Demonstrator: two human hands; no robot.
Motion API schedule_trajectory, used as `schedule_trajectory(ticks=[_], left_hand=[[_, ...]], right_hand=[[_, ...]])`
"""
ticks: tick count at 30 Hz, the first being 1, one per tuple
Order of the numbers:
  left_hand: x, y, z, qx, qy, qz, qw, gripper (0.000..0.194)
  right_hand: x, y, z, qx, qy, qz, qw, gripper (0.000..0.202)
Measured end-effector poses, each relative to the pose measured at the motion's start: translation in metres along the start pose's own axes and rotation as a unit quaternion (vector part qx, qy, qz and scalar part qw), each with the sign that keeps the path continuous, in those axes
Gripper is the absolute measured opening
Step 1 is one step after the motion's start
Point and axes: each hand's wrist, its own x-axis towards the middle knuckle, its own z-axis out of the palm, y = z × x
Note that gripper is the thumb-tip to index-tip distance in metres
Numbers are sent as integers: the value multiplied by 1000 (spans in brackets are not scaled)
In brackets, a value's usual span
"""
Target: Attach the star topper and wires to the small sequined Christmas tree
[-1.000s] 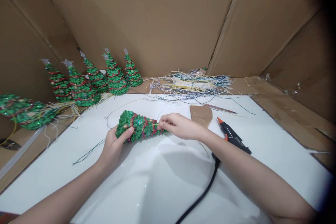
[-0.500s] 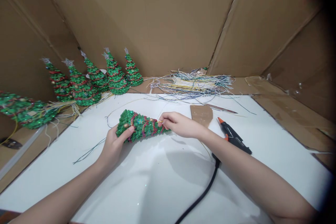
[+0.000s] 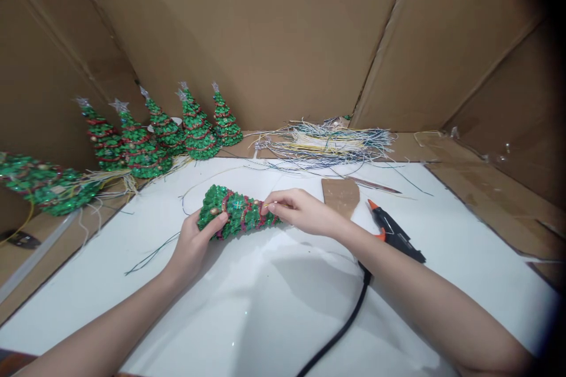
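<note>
A small green Christmas tree (image 3: 239, 210) with red garland and gold balls lies on its side above the white board, its tip to the right. My left hand (image 3: 197, 240) is wrapped round its wide base, the thumb resting on the near face. Close to the tip, my right hand (image 3: 296, 210) pinches a thin yellow wire (image 3: 266, 205) against the branches. My fingers cover the tree's narrow end. Beside the base, thin dark green wires (image 3: 150, 254) stretch left across the board.
A black glue gun (image 3: 397, 235) with an orange nozzle lies right, its cord (image 3: 340, 330) running frontward. Near it are a cardboard piece (image 3: 341, 197) and a pointed tool (image 3: 375, 184). A wire bundle (image 3: 338, 142) lies behind. Several trees (image 3: 145, 147) stand back left; another tree (image 3: 53, 185) lies sideways.
My right hand's fingertips have shifted slightly left along the tree, the fingers a little straighter. My left hand keeps its hold on the base. The whole view has shifted slightly.
</note>
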Motion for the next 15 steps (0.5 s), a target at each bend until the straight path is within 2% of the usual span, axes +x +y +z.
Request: schedule_trajectory(ticks=[3,7,15], left_hand=[[0,-1,-1,2,1,4,1000,23],[1,-4,-2,11,1,5,1000,24],[0,-1,-2,25,-2,6,1000,24]], right_hand=[[0,-2,-1,17,0,20,1000,24],[0,-3,-1,-16,26,41,999,27],[0,-3,2,3,36,27,999,26]])
